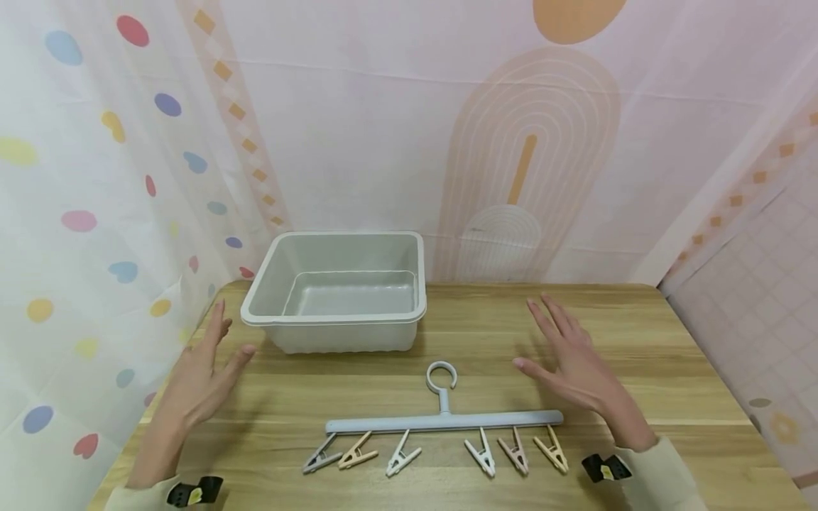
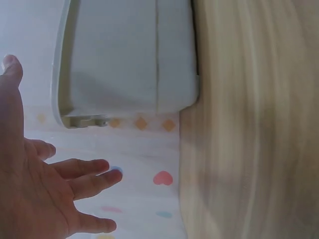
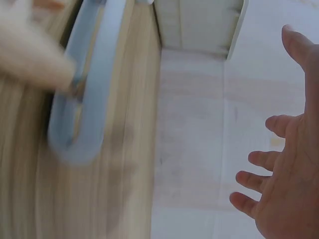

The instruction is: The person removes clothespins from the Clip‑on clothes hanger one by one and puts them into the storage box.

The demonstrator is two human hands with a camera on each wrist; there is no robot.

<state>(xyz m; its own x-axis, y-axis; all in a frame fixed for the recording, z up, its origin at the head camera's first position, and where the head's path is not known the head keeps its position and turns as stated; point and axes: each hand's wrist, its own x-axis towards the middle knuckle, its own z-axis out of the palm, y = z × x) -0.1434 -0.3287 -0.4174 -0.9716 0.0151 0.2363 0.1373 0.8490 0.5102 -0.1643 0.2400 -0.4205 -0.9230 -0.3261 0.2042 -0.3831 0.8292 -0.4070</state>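
A grey-blue clip hanger (image 1: 444, 421) lies on the wooden table, its round hook (image 1: 442, 376) pointing away from the person. Several clothespins hang along its bar, among them a grey clothespin (image 1: 321, 455), a white clothespin (image 1: 402, 454) and a yellowish clothespin (image 1: 552, 450). My left hand (image 1: 201, 380) is held up left of the grey plastic basin (image 1: 348, 335), fingers spread and holding nothing. Right of the hanger's hook hovers my right hand (image 1: 575, 362), its fingers apart, with nothing in it. In the right wrist view the hanger's bar (image 3: 92, 99) appears close and blurred.
The basin stands at the back left of the wooden table (image 1: 486, 319), with nothing visible inside. A patterned curtain (image 1: 358, 142) hangs behind the table and down its left side. Dark bands (image 1: 194, 492) sit at both sleeve cuffs.
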